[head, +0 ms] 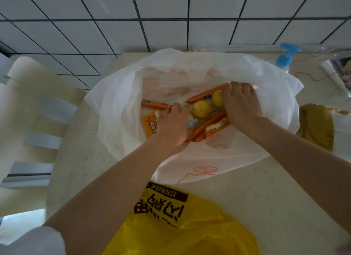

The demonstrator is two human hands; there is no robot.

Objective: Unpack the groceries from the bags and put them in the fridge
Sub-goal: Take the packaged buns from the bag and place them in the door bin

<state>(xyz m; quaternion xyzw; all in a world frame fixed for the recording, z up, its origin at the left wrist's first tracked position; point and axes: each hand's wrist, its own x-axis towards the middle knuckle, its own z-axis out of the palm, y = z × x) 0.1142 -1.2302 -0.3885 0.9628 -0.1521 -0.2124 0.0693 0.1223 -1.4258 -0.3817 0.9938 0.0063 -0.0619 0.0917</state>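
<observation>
Yellow fruit (201,109) between both hands (207,110)

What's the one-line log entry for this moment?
stage: unpacking | white bag: open on table | left hand: on sausage | right hand: among sausages, round yellow items | fridge: unseen

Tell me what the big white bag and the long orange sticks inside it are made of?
The white bag looks like thin plastic film: light shines through it, it crumples softly, and pink print shows through. The orange sticks seem to be sausages in smooth, glossy plastic casing, pinched shut at the tip. What is inside the casing cannot be seen.
</observation>
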